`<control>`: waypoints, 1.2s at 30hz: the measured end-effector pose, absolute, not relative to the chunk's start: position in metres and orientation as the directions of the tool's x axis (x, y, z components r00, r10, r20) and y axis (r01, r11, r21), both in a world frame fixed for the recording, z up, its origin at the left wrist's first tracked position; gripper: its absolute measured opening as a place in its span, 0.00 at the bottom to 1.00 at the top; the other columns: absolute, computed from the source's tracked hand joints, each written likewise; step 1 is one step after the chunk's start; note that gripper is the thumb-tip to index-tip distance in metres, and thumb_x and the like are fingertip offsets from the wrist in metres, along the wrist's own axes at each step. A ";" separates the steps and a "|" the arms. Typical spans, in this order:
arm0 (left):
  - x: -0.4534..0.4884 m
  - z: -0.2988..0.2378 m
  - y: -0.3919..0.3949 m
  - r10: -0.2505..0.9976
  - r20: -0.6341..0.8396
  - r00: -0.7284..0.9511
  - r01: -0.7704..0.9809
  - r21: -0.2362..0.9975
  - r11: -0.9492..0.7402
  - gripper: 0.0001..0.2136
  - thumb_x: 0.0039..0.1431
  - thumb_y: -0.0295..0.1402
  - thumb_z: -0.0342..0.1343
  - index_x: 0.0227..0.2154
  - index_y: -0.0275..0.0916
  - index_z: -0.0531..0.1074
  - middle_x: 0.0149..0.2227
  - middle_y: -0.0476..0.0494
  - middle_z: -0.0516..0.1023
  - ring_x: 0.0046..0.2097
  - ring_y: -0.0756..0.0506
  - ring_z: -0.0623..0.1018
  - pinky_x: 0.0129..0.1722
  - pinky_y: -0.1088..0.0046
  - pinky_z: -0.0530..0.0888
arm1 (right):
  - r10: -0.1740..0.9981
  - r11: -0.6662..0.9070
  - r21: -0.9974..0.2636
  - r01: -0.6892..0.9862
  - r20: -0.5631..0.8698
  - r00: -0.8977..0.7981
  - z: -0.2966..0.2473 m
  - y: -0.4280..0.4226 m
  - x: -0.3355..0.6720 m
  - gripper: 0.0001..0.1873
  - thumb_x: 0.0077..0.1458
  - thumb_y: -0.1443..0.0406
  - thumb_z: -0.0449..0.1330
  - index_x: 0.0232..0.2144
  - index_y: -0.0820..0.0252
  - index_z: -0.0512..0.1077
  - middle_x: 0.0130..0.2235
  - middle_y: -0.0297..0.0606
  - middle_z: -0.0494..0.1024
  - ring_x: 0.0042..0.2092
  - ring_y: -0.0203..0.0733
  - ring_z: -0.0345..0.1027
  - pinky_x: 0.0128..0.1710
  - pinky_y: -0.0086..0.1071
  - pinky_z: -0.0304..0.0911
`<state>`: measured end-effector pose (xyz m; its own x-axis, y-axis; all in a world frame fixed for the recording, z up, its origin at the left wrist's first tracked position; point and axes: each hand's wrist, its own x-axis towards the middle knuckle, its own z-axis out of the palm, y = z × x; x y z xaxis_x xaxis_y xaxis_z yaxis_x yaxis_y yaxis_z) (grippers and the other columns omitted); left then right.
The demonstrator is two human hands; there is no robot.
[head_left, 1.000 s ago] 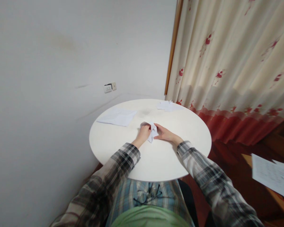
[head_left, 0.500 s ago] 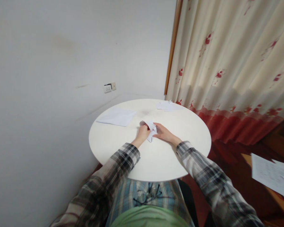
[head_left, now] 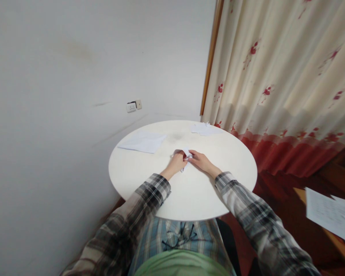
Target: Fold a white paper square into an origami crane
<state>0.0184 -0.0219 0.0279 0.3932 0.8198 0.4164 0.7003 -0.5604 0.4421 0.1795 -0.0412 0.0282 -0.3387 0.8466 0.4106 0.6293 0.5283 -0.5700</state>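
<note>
Above the middle of the round white table (head_left: 198, 195), a small folded piece of white paper (head_left: 186, 151) is held between both hands. My left hand (head_left: 176, 161) is closed on its left side, with the fingers curled and partly hidden by the paper. From the right, my right hand (head_left: 200, 160) pinches the paper, thumb and fingers close to the left fingertips. Part of the paper shows above the fingers and a pointed end sticks out below them. The hands cover most of the folds.
White sheets (head_left: 143, 142) lie at the table's left back. More paper pieces (head_left: 205, 129) are at the back right edge. A wall with a socket (head_left: 131, 107) stands behind left, a curtain (head_left: 276, 76) at right. Papers (head_left: 330, 214) rest on a wooden surface at lower right.
My left hand has moved slightly right, closer to my right hand, and covers more of the paper. The paper's upper flap now stands between the fingertips of both hands.
</note>
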 end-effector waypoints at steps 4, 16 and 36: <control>0.019 0.028 -0.025 0.792 0.457 0.405 0.698 0.405 -0.590 0.08 0.47 0.25 0.51 0.32 0.35 0.69 0.33 0.42 0.72 0.41 0.44 0.72 0.41 0.70 0.69 | 0.869 0.469 -0.441 0.765 0.384 -0.311 0.032 -0.043 0.181 0.18 0.56 0.60 0.50 0.47 0.57 0.66 0.43 0.40 0.75 0.43 0.40 0.67 0.43 0.32 0.59; 0.020 0.032 -0.031 0.782 0.471 0.407 0.631 0.474 -0.614 0.08 0.47 0.26 0.53 0.33 0.37 0.66 0.34 0.46 0.69 0.36 0.48 0.72 0.38 0.73 0.69 | 0.914 0.273 -0.293 0.916 0.378 -0.151 0.032 -0.045 0.184 0.17 0.52 0.69 0.49 0.42 0.54 0.71 0.40 0.38 0.77 0.40 0.42 0.70 0.39 0.30 0.60; 0.018 0.041 -0.035 0.595 0.649 0.473 0.519 0.341 -0.784 0.18 0.46 0.20 0.51 0.41 0.39 0.70 0.45 0.45 0.73 0.49 0.46 0.69 0.53 0.62 0.63 | 0.931 0.217 -0.274 0.937 0.345 -0.115 0.034 -0.045 0.182 0.18 0.53 0.70 0.48 0.41 0.54 0.73 0.41 0.38 0.77 0.41 0.42 0.70 0.42 0.30 0.59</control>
